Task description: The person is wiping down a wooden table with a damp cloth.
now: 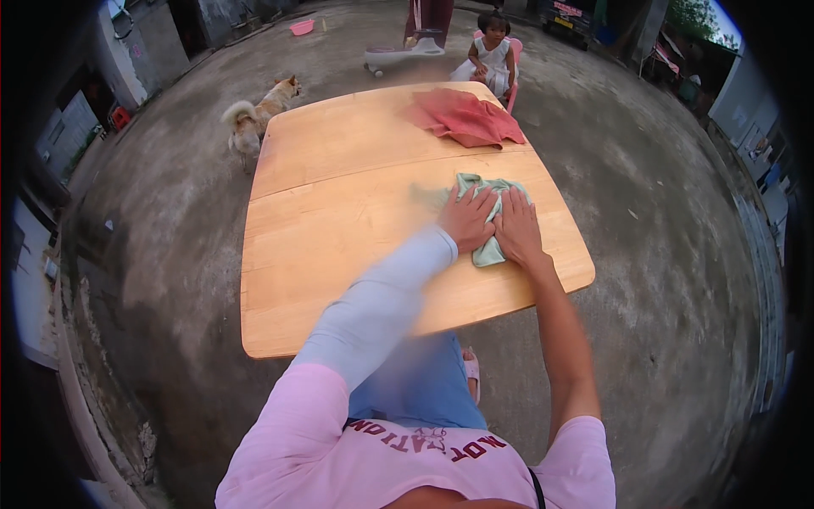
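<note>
Both palms press a pale green cloth (489, 252) flat against the wooden tabletop (331, 248), near its right side. My left hand (469, 217) lies over the cloth's left part, with a light grey sleeve on that forearm. Beside it, my right hand (517, 228) covers the right part, fingers pointing away from me. The two thumbs come close together. Folds of cloth show beyond the fingertips and below the palms. Farther up the table lies a crumpled red cloth (470, 121), apart from both hands.
A person (493, 57) sits on a pink chair (516, 49) at the table's far right corner. A dog (261, 118) stands beyond the left edge. Behind are a ride-on toy (407, 57), a pink basin (302, 27) and another person's legs (429, 22) on the concrete ground (172, 210).
</note>
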The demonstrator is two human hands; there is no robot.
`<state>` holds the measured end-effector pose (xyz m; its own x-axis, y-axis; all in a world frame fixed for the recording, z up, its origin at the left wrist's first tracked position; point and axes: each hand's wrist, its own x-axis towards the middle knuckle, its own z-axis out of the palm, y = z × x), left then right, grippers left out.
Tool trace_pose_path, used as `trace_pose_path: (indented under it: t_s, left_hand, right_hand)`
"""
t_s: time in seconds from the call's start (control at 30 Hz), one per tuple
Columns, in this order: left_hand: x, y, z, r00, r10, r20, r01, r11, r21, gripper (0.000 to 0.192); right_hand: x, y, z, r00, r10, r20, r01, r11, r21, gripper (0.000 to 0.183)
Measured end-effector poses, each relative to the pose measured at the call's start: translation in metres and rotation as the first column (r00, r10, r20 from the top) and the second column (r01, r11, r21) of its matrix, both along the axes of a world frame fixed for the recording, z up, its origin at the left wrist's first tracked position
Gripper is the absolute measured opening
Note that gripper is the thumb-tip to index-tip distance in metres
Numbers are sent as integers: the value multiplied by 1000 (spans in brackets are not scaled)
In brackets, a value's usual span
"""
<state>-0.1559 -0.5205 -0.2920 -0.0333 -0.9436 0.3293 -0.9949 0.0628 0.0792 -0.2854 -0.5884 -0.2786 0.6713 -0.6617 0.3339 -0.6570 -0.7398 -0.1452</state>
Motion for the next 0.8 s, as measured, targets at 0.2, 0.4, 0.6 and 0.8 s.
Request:
trace_pose_path:
  t_s: [0.2,0.4,0.6,0.8]
  left_hand:
    - [74,56,11,985,84,-151,-75,995,66,55]
    - [149,179,21,939,343,-17,-340,935,99,57]
    - [153,292,19,865,494,-87,-483,868,117,58]
    - [104,336,26,725,689,6,-685,721,104,62]
  right_hand:
    - [74,49,7,984,138,-108,-135,990,34,56]
    - [183,123,13,882,468,59,-471,870,144,46]
    - [214,213,-18,754,651,89,-639,758,-131,53]
    - [197,247,-12,652,749,114,-749,661,-56,53]
